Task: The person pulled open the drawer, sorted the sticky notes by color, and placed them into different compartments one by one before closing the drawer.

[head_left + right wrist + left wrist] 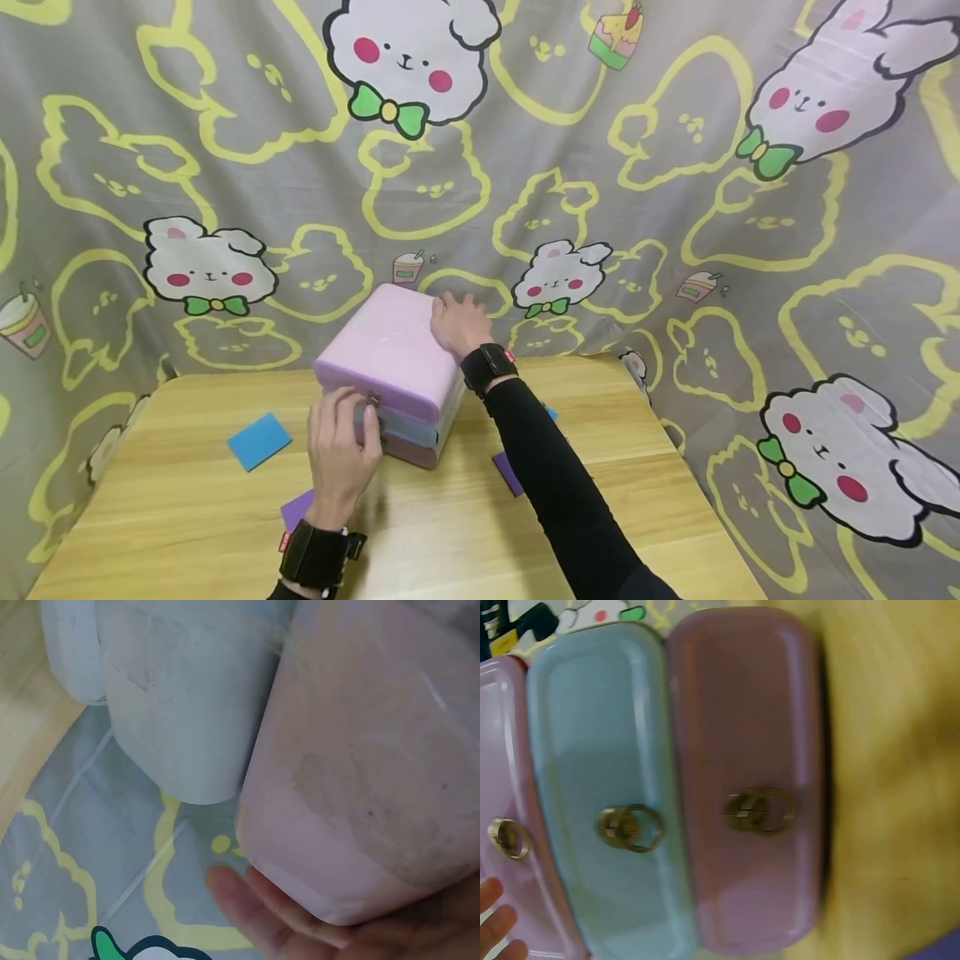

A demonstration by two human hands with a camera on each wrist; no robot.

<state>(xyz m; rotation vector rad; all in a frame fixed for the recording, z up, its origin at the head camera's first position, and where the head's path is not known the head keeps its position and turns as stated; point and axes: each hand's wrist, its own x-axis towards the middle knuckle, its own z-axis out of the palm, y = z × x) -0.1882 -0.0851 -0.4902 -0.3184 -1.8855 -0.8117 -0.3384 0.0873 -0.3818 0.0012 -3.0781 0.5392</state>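
Observation:
A small three-tier drawer box [386, 342] stands on the wooden table, its top pink. The left wrist view shows its fronts side by side: a pink top drawer [499, 757], a light blue middle drawer [600, 712] and a mauve bottom drawer [742, 712], each with a brass ring pull. My left hand [341, 446] is at the box's front, fingertips beside the pink drawer's ring pull [510, 838] and apart from it. My right hand [459, 323] rests on the top's right rear part. Its fingers [251, 911] reach out along the pink rear corner.
A blue card-like piece [259, 442] and a purple one [297, 508] lie left of the box. Another purple piece [507, 473] and a bit of blue [551, 412] show beside my right sleeve. A patterned curtain [442, 208] hangs right behind the table.

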